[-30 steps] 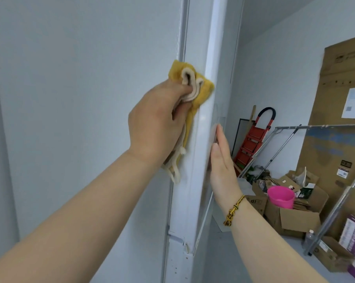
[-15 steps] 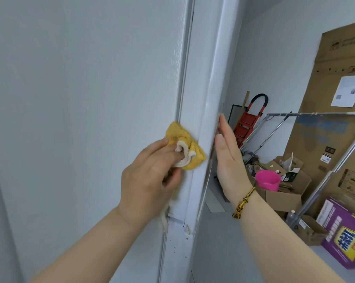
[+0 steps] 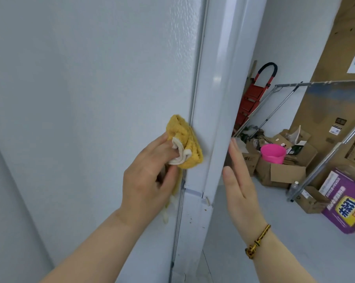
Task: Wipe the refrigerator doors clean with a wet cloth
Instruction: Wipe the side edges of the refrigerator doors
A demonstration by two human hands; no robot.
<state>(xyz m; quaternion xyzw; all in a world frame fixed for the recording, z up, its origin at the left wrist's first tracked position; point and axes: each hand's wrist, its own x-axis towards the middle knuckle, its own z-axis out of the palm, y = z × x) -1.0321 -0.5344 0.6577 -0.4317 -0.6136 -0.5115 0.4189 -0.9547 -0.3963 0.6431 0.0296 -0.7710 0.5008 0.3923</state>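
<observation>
A white refrigerator door [image 3: 219, 82] stands edge-on in the middle of the view, beside the fridge's pale side panel [image 3: 90, 88]. My left hand [image 3: 150, 176] grips a bunched yellow cloth [image 3: 184, 144] with a cream border and presses it against the door's side edge, near the gasket line. My right hand [image 3: 239, 176] is flat with fingers straight, resting against the door's front face on the right. A braided bracelet sits on that wrist.
Behind the door, on the right, are open cardboard boxes [image 3: 280, 170], a pink bucket [image 3: 272, 154], a red step ladder [image 3: 252, 99], a metal rack frame [image 3: 315, 84], a purple detergent box [image 3: 348, 209] and a tall cardboard sheet [image 3: 335, 78].
My left hand has slid the cloth down the door's edge toward the lower hinge gap. My right hand has moved down along the door's front with it.
</observation>
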